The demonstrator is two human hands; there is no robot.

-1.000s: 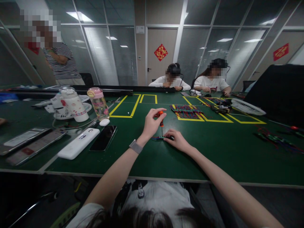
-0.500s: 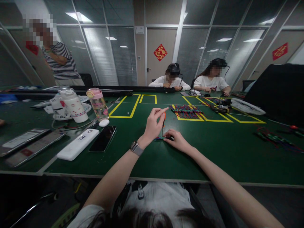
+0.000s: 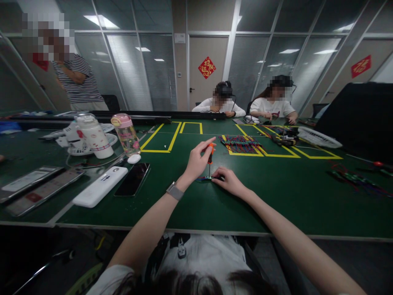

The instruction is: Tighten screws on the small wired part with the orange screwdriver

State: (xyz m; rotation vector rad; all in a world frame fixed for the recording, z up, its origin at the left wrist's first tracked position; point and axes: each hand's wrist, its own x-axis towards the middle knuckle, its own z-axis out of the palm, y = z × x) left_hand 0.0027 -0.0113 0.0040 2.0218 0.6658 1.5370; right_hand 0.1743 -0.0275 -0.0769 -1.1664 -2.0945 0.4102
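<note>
My left hand [image 3: 196, 162] pinches the orange handle of a small screwdriver [image 3: 210, 153], which stands upright with its tip down on a small part with coloured wires [image 3: 204, 178] lying on the green table [image 3: 190, 205]. A watch is on that wrist. My right hand [image 3: 229, 180] rests on the table just right of the part, its fingers pressed down on it and holding it in place.
At the left lie phones [image 3: 132, 179], a white power bank [image 3: 100, 186], two bottles [image 3: 125, 134] and a white mouse. A pile of coloured wire parts [image 3: 241, 144] sits inside yellow tape marks. Two seated people work at the far side; a person in stripes stands at far left.
My left fingers opened off the screwdriver handle half a second ago and have closed round it again, as in turning it. My right hand stays put on the part.
</note>
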